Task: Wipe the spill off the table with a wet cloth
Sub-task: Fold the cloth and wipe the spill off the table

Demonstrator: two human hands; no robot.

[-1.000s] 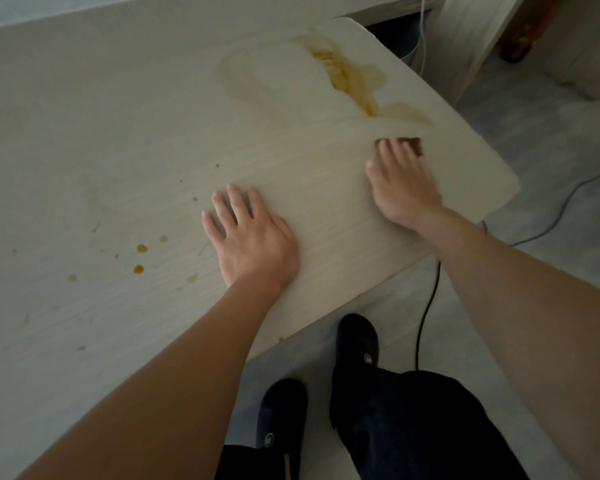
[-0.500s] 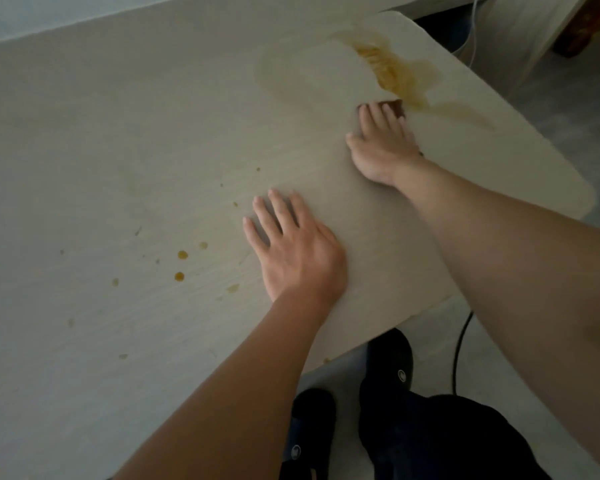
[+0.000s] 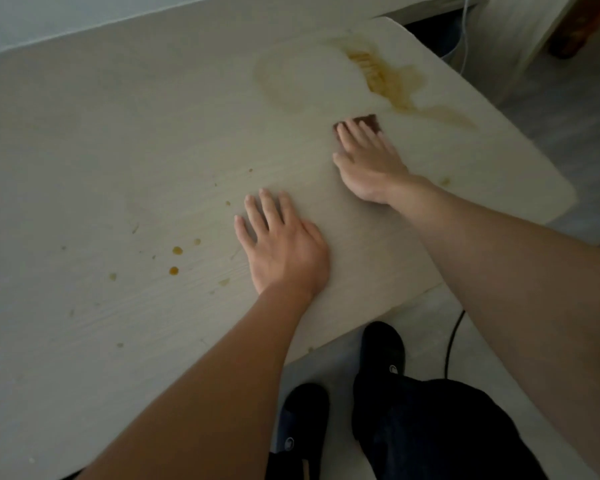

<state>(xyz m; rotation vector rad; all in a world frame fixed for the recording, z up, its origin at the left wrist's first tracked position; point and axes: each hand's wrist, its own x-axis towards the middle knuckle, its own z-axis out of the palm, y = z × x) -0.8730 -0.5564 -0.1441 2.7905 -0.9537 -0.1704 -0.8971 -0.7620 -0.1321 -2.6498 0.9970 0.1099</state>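
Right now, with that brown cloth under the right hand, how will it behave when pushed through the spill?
The brown cloth looks thin and flat under the right hand, so probably floppy, apt to bunch. Pressed flat, it should slide easily on the smooth table. It will likely smear the amber spill first.

We see the pale wood-grain table (image 3: 125, 140) running from lower left toward a rounded corner at about two o'clock. Near that corner lies the amber-brown liquid spill (image 3: 388, 81) — a dark streaked core with a thin tail trailing toward four o'clock and a faint, smeared wet ring at its nine o'clock side. Just at the spill's seven o'clock sits the small dark brown cloth (image 3: 369, 120), flat on the surface and mostly covered. Scattered amber droplets (image 3: 177, 251) dot the table well apart, toward eight o'clock.
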